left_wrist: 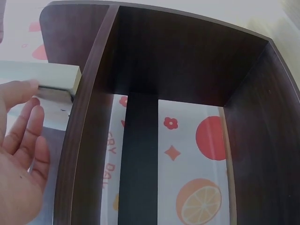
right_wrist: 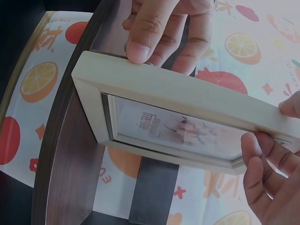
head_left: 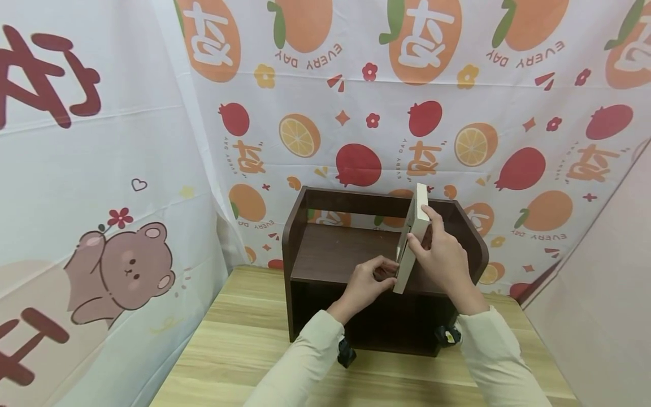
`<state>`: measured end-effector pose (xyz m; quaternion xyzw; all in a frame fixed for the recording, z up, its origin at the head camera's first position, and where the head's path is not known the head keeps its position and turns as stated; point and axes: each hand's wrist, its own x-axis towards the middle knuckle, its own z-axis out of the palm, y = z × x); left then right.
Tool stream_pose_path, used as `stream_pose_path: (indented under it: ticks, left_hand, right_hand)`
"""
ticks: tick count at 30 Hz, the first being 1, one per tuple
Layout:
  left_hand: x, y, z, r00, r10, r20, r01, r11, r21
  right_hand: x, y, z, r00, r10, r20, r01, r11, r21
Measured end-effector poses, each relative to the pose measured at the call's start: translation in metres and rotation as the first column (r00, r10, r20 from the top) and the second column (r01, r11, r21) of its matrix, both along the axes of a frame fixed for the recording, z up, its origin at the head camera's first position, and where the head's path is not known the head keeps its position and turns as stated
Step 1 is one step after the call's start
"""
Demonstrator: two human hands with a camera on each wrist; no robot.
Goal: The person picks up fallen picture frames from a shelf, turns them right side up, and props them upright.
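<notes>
A cream-coloured picture frame [right_wrist: 187,91] is tilted above the upper board of a dark brown shelf [head_left: 325,254]. Its glazed front, with a printed picture behind it, shows in the right wrist view. My right hand [head_left: 447,257] grips the frame's upper part, thumb on one side and fingers on the other. Down by the lower end, my left hand [head_left: 365,282] holds the frame between thumb and fingers, at its back side. In the left wrist view, the left thumb [left_wrist: 21,91] lies against the frame's edge. Part of the back is hidden by the fingers.
The two-level shelf stands on a light wood-grain table [head_left: 229,322]. Behind it hangs a fruit-printed cloth [head_left: 330,113], and a bear-printed cloth [head_left: 132,169] hangs on the left. A pale panel [head_left: 600,282] borders the right side. The shelf's side walls rise around the upper board.
</notes>
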<state>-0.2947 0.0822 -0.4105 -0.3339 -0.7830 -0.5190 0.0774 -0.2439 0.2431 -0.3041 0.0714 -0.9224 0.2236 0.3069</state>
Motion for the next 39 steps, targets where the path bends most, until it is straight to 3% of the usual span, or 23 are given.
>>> stream_pose_path:
  ticks: [6, 24, 32, 39]
  left_hand:
    - [-0.001, 0.0, 0.002, 0.997, -0.029, 0.067, 0.028, 0.999, 0.02]
    - [-0.002, 0.007, 0.004, 0.997, -0.001, 0.074, 0.005, 0.999, -0.051]
    - [-0.004, 0.001, 0.003, 0.999, 0.003, 0.042, 0.001, 0.996, -0.084]
    - [-0.006, -0.007, 0.003, 0.996, 0.018, -0.085, -0.029, 0.991, -0.13]
  right_hand:
    - [0.0, 0.002, 0.001, 1.0, -0.004, 0.024, 0.005, 1.0, -0.008]
    - [-0.001, 0.013, -0.002, 0.999, -0.008, 0.042, 0.009, 1.0, -0.016]
    - [-0.001, 0.011, -0.005, 0.999, -0.001, 0.034, 0.002, 0.999, -0.034]
    - [-0.002, 0.011, -0.004, 1.0, -0.002, 0.028, 0.003, 0.999, -0.039]
